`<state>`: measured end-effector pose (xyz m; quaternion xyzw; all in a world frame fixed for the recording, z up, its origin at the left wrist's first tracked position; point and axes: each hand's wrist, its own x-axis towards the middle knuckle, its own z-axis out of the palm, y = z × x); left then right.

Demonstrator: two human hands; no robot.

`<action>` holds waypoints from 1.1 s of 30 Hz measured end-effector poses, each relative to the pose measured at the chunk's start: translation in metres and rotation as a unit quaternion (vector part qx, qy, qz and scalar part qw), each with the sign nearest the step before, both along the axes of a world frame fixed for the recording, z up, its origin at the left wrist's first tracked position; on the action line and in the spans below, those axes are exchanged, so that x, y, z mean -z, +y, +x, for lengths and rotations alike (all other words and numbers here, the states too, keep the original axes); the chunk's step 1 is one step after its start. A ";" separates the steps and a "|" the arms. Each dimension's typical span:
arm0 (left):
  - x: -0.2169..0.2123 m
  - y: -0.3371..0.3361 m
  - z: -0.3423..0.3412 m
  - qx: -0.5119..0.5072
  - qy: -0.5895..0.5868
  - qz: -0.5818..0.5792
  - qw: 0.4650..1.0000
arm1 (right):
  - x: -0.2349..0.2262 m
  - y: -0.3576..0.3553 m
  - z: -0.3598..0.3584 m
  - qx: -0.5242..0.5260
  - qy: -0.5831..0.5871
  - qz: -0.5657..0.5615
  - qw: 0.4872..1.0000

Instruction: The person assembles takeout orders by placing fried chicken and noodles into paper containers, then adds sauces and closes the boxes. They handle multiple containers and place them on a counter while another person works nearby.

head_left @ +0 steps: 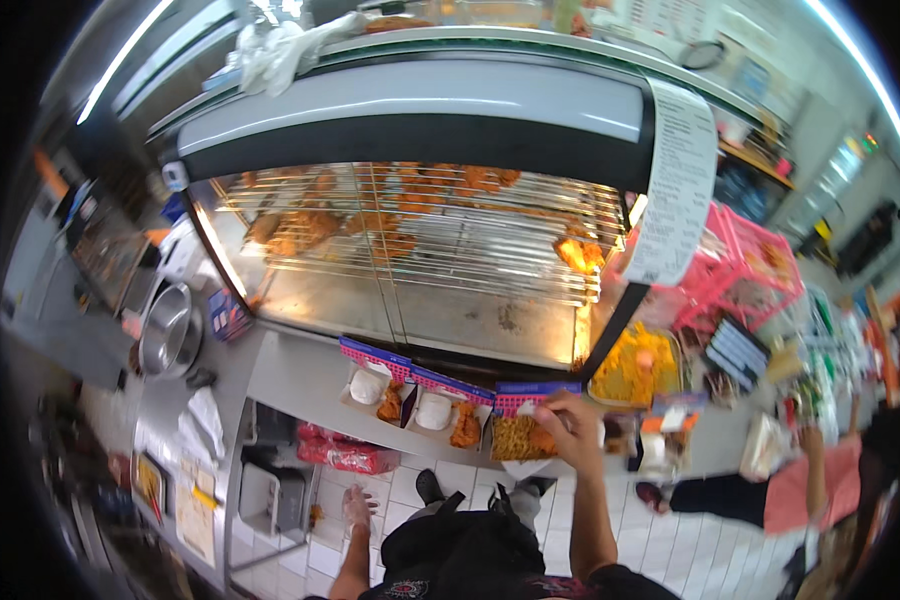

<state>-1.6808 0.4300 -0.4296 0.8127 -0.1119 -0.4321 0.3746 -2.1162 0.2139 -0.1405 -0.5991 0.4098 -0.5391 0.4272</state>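
Note:
Three open food boxes stand in a row on the steel counter below the heated display case. Both the left box [366, 391] and the middle box [432, 416] contain a white wrapped bundle and a piece of fried chicken. The right box [515, 437] has brownish noodles or rice and an orange-brown piece. Over its right side is my right hand [568, 428], fingers pinched together near the raised lid; a small white bit shows at the fingertips, too unclear to name. My left hand [358, 507] hangs low in front of the counter, fingers apart, holding nothing.
Fried chicken lies on wire racks inside the glass display case [470, 320]. Right of the boxes is a tray of yellow food [645, 365]; farther off stand pink baskets [735, 265]. Metal bowls [170, 330] sit at left. Another person [820, 480] stands at right.

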 end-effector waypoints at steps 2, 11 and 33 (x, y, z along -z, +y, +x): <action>-0.020 -0.013 0.022 -0.104 0.046 -0.094 0.989 | 0.014 0.021 0.050 0.008 0.135 0.043 0.990; -0.146 -0.148 0.040 -0.304 0.319 -0.346 0.828 | 0.064 0.126 0.294 -0.175 0.131 -0.055 0.974; -0.145 -0.144 0.009 0.118 -0.263 -0.500 0.817 | 0.085 0.071 0.305 0.029 0.206 -0.091 0.974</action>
